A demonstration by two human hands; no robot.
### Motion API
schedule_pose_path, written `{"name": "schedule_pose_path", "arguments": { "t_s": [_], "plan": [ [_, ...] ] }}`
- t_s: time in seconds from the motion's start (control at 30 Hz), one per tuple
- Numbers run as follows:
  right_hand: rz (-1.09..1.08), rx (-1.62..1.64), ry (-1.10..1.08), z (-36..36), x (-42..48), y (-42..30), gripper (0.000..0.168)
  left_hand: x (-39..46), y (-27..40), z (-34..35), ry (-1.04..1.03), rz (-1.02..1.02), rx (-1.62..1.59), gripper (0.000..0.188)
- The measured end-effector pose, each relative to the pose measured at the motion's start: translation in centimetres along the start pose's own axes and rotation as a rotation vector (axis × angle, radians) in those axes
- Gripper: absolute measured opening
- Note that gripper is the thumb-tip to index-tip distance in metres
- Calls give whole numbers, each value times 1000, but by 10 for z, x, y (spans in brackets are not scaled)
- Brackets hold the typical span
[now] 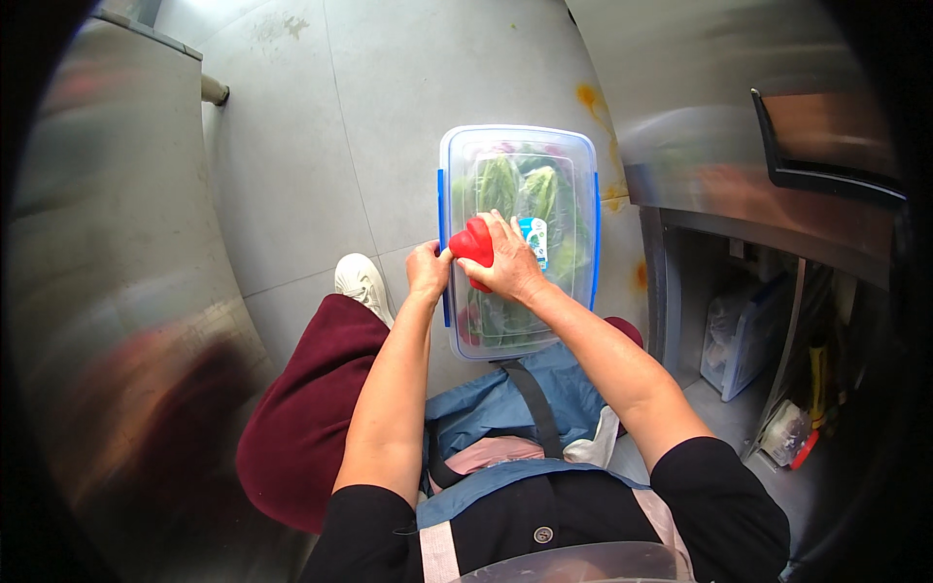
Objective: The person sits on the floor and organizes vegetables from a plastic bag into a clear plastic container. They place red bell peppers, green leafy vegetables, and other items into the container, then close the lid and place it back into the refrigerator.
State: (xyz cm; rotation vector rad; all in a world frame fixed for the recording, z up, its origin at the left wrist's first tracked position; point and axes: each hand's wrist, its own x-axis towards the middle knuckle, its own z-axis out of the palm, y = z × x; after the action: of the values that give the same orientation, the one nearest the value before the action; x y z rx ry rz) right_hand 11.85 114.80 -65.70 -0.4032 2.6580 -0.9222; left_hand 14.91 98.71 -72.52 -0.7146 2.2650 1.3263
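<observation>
A clear plastic storage box with its lid on lies before me on the floor. Through the lid I see leafy green vegetables in clear bags. My right hand holds a red bell pepper over the lid, fingers and thumb around it. At the box's left edge, my left hand has its fingers curled and thumb pressed on the blue side latch. The right blue latch lies along the opposite side. Beside my right fingers is a label bearing writing, partly covered.
Stainless steel cabinets stand at left and right. An open lower shelf on the right holds a blue-edged plastic box and a red-lidded container. Orange stains mark the grey tile floor.
</observation>
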Motion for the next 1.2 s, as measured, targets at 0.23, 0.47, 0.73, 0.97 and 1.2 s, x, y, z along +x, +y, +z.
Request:
{"name": "schedule_pose_path", "arguments": {
  "t_s": [0.23, 0.47, 0.73, 0.97, 1.2],
  "plan": [
    [31, 273, 39, 1, -13, 19, 81, -21, -10, 30, 287, 250, 142, 32],
    [48, 386, -48, -5, -9, 34, 82, -20, -5, 19, 60, 205, 86, 39],
    [-13, 340, -238, -56, 34, -6, 78, -26, 5, 23, 181, 139, 218, 38],
    [-738, -602, -499, -20, 131, -20, 53, -24, 6, 26, 187, 126, 177, 41],
    [-830, -999, -1159, 11, 163, -47, 43, -19, 10, 15, -21, -64, 157, 40]
  ]
}}
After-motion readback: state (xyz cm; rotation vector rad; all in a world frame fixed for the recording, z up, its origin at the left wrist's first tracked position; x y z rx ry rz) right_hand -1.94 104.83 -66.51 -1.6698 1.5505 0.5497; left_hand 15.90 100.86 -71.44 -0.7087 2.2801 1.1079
